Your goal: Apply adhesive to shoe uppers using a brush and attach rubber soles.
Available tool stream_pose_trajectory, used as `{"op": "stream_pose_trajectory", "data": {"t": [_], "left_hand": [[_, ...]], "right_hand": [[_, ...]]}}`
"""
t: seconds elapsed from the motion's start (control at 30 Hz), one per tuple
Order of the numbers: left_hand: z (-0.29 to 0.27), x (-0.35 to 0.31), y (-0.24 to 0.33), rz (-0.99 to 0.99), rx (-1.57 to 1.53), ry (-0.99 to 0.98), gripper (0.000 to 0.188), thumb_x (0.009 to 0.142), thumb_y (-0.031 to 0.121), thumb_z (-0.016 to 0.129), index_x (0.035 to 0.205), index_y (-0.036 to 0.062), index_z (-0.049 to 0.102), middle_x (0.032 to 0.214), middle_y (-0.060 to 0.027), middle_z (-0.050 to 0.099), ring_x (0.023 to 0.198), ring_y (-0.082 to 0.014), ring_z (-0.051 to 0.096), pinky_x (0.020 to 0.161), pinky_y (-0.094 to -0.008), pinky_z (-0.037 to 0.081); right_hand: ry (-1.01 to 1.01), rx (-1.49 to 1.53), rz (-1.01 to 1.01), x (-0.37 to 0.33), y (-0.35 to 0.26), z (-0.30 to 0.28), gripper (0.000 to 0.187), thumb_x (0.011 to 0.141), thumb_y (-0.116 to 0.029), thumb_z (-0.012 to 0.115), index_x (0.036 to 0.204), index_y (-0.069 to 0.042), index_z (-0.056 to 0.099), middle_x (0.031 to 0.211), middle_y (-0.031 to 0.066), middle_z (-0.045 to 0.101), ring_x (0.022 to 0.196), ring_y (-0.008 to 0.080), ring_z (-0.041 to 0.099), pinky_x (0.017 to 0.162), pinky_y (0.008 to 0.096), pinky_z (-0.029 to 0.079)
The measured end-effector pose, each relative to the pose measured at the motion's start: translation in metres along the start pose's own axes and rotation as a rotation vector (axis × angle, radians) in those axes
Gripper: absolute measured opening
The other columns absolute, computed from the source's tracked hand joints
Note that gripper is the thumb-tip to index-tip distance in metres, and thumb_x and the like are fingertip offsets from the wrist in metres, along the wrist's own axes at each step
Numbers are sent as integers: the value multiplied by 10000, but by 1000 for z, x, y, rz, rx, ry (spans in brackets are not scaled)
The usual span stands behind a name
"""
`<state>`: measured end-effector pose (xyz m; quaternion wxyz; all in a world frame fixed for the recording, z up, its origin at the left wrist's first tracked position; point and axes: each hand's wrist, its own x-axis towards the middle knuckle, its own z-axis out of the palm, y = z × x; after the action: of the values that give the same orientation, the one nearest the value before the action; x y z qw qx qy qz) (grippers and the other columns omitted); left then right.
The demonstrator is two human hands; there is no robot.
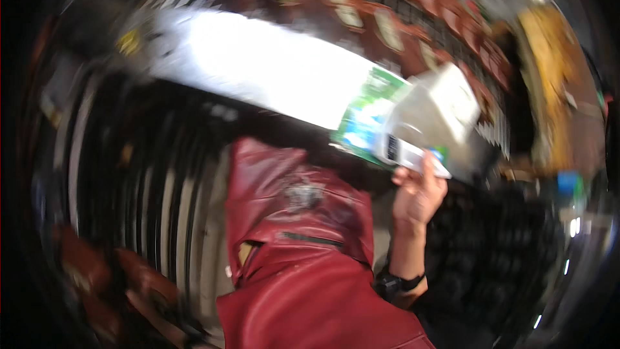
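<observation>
My right hand (420,195), with a dark band on its wrist, reaches up from the lower right. Its thumb and fingers close on the end of a small white, flat-looking piece with a black patch (413,157); blur hides its exact kind. Just beyond stands a whitish, translucent plastic container (434,106), overlapping the piece in view. Beside them, a green and blue printed plastic packet (369,116) lies on the end of a long, shiny pale board (258,64). My left hand is out of the picture.
Rows of reddish-brown, leather-like items with pale patches (345,10) sit on dark slatted racks behind the board. More brown pieces (145,274) lie lower left by dark bars (169,200). A red apron (310,284) covers my front. A yellowish wooden piece (549,77) stands right.
</observation>
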<state>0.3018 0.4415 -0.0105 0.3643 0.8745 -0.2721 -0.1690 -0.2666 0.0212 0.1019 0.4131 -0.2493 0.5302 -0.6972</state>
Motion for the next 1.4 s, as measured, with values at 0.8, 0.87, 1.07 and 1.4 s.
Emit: {"op": "stream_pose_trajectory", "data": {"t": [0.8,0.87,1.07,1.4], "left_hand": [[375,45,370,1457,-142,-349,241,1026,92,607,1244,104,504,1447,-271,593,1309,-469,602,1105,-591,490],[373,46,371,1429,-116,-356,290,1011,59,621,1264,115,490,1442,-268,591,1311,-463,599,1110,-592,488],[366,46,377,1436,-95,-386,405,961,-31,659,1292,112,475,1466,-262,560,1337,-448,575,1121,-587,481],[372,52,373,1491,-188,-282,314,973,29,660,1262,76,544,1378,-267,644,1275,-456,631,1090,-562,507]], "right_hand": [[-289,245,332,5,22,12,170,1045,-99,672,1076,68,669,875,186,739,633,199,707,512,309,573],[-407,208,303,1,36,19,150,1035,-64,680,1091,75,676,893,182,745,659,181,715,534,296,582],[-444,-38,188,20,48,53,106,1001,-44,724,1027,58,721,840,109,748,622,122,694,512,245,535],[-498,-193,172,71,57,77,173,989,-117,750,982,55,731,778,84,739,584,139,677,518,273,527]]}}
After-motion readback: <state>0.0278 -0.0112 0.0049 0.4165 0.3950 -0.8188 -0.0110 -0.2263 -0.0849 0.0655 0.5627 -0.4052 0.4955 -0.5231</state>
